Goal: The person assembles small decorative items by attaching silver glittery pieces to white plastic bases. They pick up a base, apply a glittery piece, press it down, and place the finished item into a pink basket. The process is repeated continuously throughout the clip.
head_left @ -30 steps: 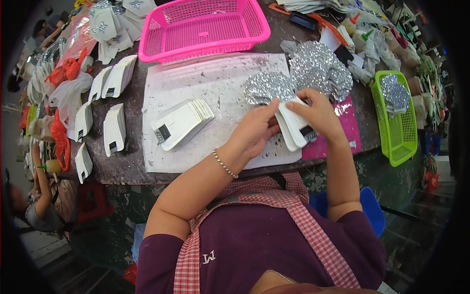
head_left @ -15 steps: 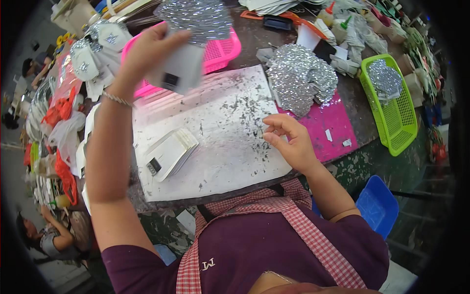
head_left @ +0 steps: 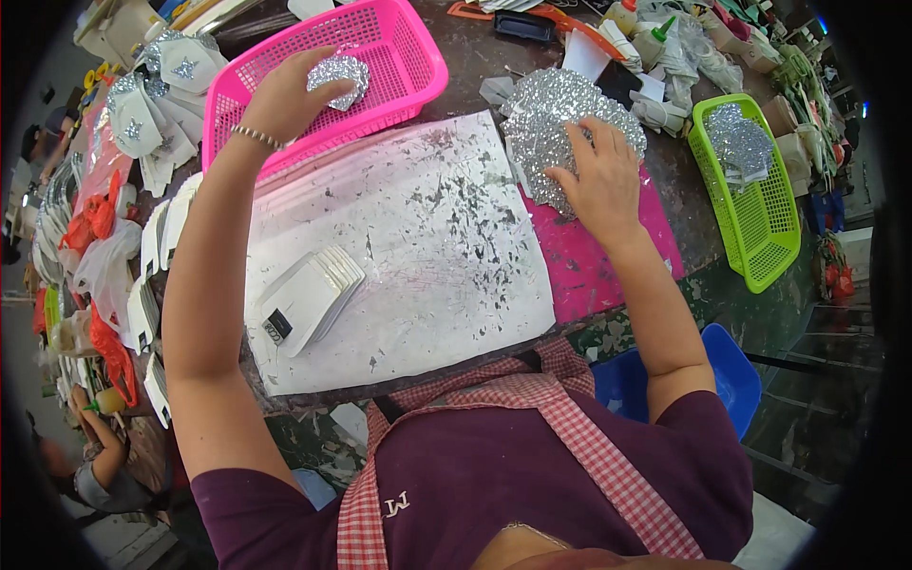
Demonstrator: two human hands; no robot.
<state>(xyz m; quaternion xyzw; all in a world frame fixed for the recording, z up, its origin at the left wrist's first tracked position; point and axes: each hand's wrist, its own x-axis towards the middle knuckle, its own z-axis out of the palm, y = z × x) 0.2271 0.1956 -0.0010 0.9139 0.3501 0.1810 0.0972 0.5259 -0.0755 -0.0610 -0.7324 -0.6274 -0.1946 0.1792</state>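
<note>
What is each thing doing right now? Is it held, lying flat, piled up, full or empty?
Left hand: over the pink basket, gripping a glittery silver piece.
Glittery silver piece: held up, in the left hand.
Right hand: resting flat on the glitter pile.
Glitter pile: stacked on the table.
Pink basket: open; contents mostly hidden.
White cards: fanned stack, lying flat.
Green basket: holding some silver pieces.

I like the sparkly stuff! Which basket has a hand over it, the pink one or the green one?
The pink basket. The left hand holds a silver glitter piece over it. The green basket sits off to the right, with no hand near.
</note>
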